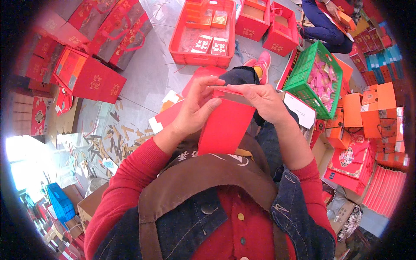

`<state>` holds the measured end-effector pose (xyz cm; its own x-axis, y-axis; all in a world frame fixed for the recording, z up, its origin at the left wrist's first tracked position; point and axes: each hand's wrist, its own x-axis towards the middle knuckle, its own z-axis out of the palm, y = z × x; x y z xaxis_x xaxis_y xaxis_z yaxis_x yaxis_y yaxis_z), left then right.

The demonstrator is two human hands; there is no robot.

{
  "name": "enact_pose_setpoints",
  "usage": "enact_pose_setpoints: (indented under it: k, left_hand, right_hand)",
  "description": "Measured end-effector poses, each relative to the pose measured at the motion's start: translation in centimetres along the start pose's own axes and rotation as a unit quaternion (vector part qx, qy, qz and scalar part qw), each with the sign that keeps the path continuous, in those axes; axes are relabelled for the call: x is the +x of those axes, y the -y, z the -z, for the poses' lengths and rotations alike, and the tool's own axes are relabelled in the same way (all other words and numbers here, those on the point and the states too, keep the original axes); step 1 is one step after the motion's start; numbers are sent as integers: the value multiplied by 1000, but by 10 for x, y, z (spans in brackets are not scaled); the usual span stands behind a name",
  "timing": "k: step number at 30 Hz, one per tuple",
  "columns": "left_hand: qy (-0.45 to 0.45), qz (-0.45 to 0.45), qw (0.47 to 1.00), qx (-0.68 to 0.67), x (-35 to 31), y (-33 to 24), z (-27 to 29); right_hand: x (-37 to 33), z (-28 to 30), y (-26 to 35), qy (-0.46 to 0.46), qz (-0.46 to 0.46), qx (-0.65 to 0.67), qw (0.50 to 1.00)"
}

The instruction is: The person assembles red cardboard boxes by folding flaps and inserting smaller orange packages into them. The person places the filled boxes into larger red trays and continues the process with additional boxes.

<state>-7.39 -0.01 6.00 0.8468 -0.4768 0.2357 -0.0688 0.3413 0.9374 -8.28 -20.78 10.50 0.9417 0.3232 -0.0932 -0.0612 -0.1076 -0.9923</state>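
A small red cardboard box [226,128] stands tilted over my lap, its upper end toward my fingers. Curled round its upper left edge is my left hand [196,107], the thumb lying on the red face. My right hand [268,100] pinches the upper right edge, where a grey inner flap or side shows between the hands. The undersides of my fingers are partly hidden. Beneath and left of the box are more flat red and white card pieces [168,113].
A red plastic crate [197,60] with small packs stands ahead. A green crate [299,84] of pink packets sits to the right, near stacked orange boxes [381,102]. Red gift boxes [97,80] are at left; card scraps [115,138] litter the floor. Another person's leg [325,28] shows far right.
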Motion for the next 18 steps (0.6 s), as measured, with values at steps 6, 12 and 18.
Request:
enact_pose_setpoints:
  k: [6,12,18]
  left_hand:
    - [10,-2,1000,7,-1,0,1]
    - [19,-9,1000,15,-2,-4,-1]
    - [8,-12,996,90,-4,3,3]
  right_hand:
    - [1,-2,6,-24,36,-139,989]
    - [1,-7,13,-38,75,-188,979]
    - [-3,-28,2,-135,90,-115,980]
